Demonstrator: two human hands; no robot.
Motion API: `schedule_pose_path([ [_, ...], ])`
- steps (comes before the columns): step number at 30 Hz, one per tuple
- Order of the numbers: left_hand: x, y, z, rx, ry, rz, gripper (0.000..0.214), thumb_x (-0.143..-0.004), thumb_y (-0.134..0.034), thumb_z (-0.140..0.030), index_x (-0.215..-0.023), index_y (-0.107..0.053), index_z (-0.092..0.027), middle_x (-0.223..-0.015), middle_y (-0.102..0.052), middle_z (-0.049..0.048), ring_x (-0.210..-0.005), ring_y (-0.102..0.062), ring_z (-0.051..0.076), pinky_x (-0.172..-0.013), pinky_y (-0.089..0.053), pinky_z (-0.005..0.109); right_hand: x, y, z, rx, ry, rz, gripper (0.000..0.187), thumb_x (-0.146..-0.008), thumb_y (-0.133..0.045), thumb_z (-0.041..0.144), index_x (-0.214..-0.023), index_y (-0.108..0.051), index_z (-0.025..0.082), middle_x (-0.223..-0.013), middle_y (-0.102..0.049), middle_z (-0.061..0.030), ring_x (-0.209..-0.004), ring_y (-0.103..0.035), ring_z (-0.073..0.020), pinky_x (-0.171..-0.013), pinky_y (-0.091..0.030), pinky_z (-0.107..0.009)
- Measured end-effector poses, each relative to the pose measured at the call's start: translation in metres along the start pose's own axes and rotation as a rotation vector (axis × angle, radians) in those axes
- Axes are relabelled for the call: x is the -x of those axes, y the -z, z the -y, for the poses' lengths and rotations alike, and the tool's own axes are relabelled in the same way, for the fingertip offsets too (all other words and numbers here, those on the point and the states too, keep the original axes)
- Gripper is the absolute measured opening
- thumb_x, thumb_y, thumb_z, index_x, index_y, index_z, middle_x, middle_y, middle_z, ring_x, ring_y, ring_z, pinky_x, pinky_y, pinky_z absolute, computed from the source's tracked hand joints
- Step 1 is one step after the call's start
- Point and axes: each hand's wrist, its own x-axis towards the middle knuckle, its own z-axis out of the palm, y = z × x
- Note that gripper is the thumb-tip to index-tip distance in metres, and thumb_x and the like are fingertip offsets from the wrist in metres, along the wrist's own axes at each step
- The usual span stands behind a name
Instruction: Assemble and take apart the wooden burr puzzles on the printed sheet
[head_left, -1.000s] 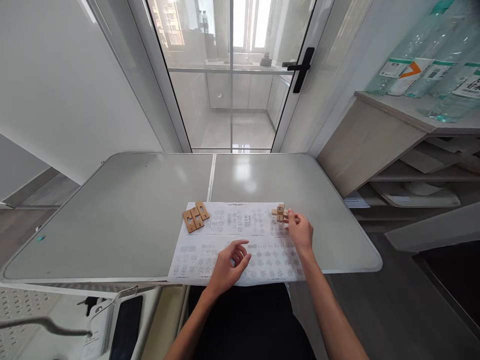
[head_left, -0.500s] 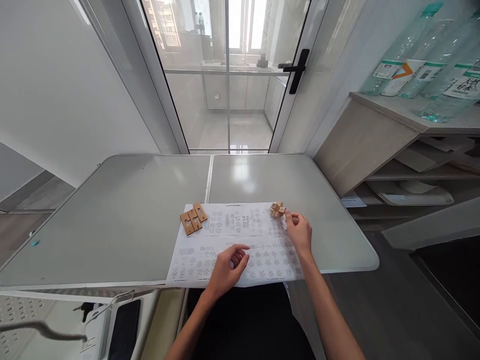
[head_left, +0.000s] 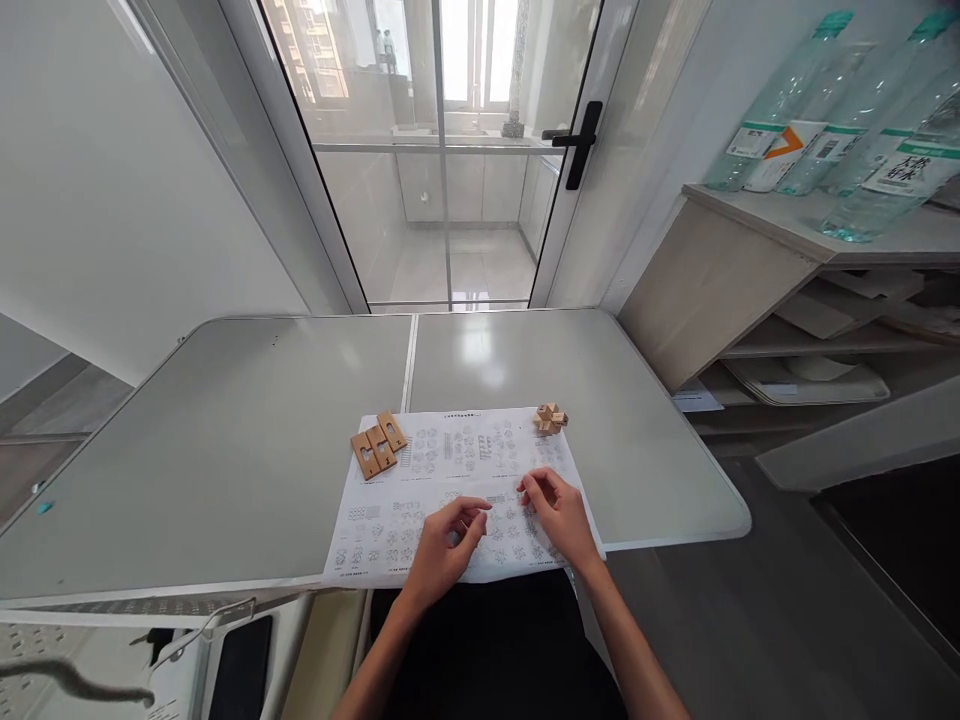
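A sheet of paper (head_left: 420, 490) printed with rows of small diagrams lies on the grey table. My left hand (head_left: 442, 550) rests over its lower middle, fingers loosely curled and thumb apart, holding nothing. Over the sheet's lower right is my right hand (head_left: 559, 515), also loosely bent with nothing in its fingers. Beyond it, a wooden burr puzzle (head_left: 550, 420) made of interlocked blocks sits at the sheet's upper right corner, touched by neither hand. Three flat wooden pieces (head_left: 379, 445) with cut-out slots lie side by side at the upper left corner.
The table (head_left: 247, 430) has a seam down its middle and a glass door (head_left: 442, 220) behind it. A shelf (head_left: 750, 235) with several plastic bottles (head_left: 810, 130) stands at right. At lower left, a white tray holds a black phone (head_left: 241, 668).
My right hand has let go of the wooden burr puzzle and drawn back toward me, over the sheet. My left hand stays nearly in place. The view has shifted slightly.
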Motion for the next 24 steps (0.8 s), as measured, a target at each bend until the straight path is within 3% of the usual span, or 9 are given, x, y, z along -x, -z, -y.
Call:
schedule_pose_path([
  [3, -0.001, 0.014, 0.004, -0.039, 0.0, -0.087, 0.032, -0.105, -0.052, -0.047, -0.109, -0.07, -0.021, -0.079, -0.066, 0.0022, -0.069, -0.062, 0.016, -0.067, -0.053, 0.029, 0.0, 0.001, -0.001, 0.019, 0.003, 0.02, 0.041, -0.103, -0.053, 0.058, -0.089, -0.067, 0.022, -0.081, -0.073, -0.0044, -0.074, -0.068, -0.0218, -0.072, -0.051, -0.032],
  [5, -0.004, 0.03, 0.009, -0.209, -0.041, -0.247, 0.028, -0.104, -0.053, -0.045, -0.109, -0.07, -0.022, -0.087, -0.068, 0.0037, -0.077, -0.064, 0.019, -0.076, -0.055, 0.033, 0.0, 0.001, -0.001, 0.03, 0.01, 0.028, 0.04, -0.103, -0.053, 0.057, -0.089, -0.067, 0.022, -0.083, -0.073, -0.0047, -0.075, -0.067, -0.0217, -0.072, -0.052, -0.032],
  [7, -0.011, 0.049, 0.016, -0.43, -0.128, -0.451, 0.025, -0.102, -0.056, -0.044, -0.111, -0.068, -0.023, -0.102, -0.068, 0.0074, -0.093, -0.064, 0.024, -0.089, -0.055, 0.042, 0.0, 0.001, -0.001, 0.04, 0.016, 0.03, 0.039, -0.104, -0.053, 0.055, -0.088, -0.066, 0.022, -0.082, -0.073, -0.0045, -0.073, -0.067, -0.0212, -0.071, -0.052, -0.031],
  [10, -0.022, 0.077, 0.028, -0.706, -0.187, -0.621, 0.039, -0.095, -0.064, -0.046, -0.125, -0.062, -0.021, -0.128, -0.06, 0.0151, -0.127, -0.054, 0.036, -0.111, -0.045, 0.058, 0.0, 0.0, -0.002, 0.048, 0.017, 0.026, 0.037, -0.104, -0.053, 0.054, -0.087, -0.066, 0.023, -0.08, -0.072, -0.0037, -0.071, -0.066, -0.0206, -0.07, -0.051, -0.031],
  [13, -0.035, 0.099, 0.037, -0.858, -0.139, -0.61, 0.062, -0.092, -0.068, -0.051, -0.142, -0.051, -0.02, -0.148, -0.047, 0.0192, -0.141, -0.042, 0.04, -0.117, -0.038, 0.062, 0.0, -0.001, -0.004, 0.04, 0.012, 0.021, 0.036, -0.104, -0.053, 0.052, -0.088, -0.067, 0.023, -0.08, -0.072, -0.0031, -0.072, -0.066, -0.0202, -0.071, -0.051, -0.031],
  [19, -0.067, 0.126, 0.051, -0.946, -0.111, -0.482, 0.087, -0.085, -0.072, -0.064, -0.153, -0.038, -0.021, -0.16, -0.041, 0.0198, -0.15, -0.035, 0.042, -0.122, -0.031, 0.061, 0.0, 0.0, -0.005, 0.03, 0.013, 0.021, 0.036, -0.104, -0.053, 0.052, -0.089, -0.066, 0.022, -0.08, -0.071, -0.0031, -0.072, -0.066, -0.0205, -0.07, -0.05, -0.03],
  [24, -0.086, 0.137, 0.06, -0.912, -0.109, -0.397, 0.091, -0.085, -0.072, -0.065, -0.156, -0.035, -0.021, -0.155, -0.051, 0.0178, -0.144, -0.046, 0.041, -0.119, -0.035, 0.058, 0.0, 0.0, -0.005, 0.039, 0.019, 0.024, 0.036, -0.104, -0.053, 0.052, -0.088, -0.066, 0.022, -0.078, -0.071, -0.0027, -0.071, -0.066, -0.0199, -0.068, -0.049, -0.03],
])
